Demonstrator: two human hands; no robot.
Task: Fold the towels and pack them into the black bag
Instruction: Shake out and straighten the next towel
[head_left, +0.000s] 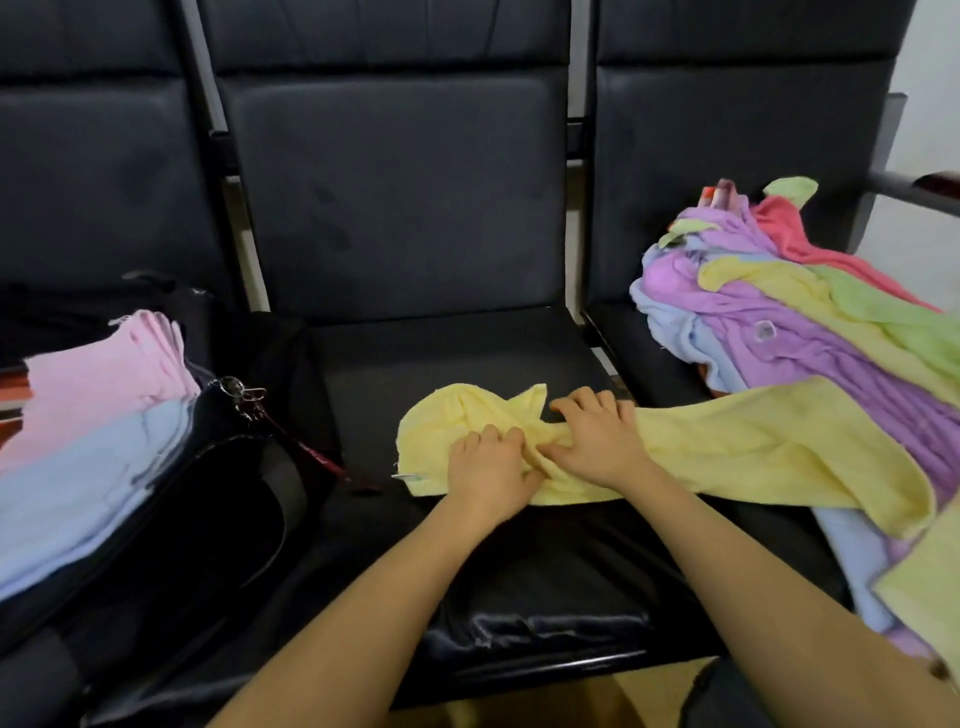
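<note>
A yellow towel (727, 447) lies crumpled across the middle black seat (467, 353), its right end reaching onto the towel pile. My left hand (488, 470) and my right hand (597, 441) sit side by side on its bunched middle, fingers curled into the cloth and gripping it. The black bag (218, 499) lies open on the left seat, with folded pink towels (104, 384) and light blue towels (78, 499) stacked in it.
A heap of unfolded towels (810, 322), purple, yellow, green, blue and coral, covers the right seat. A key ring (244, 395) hangs at the bag's edge. Seat backs rise behind. A metal armrest (904, 187) stands at far right.
</note>
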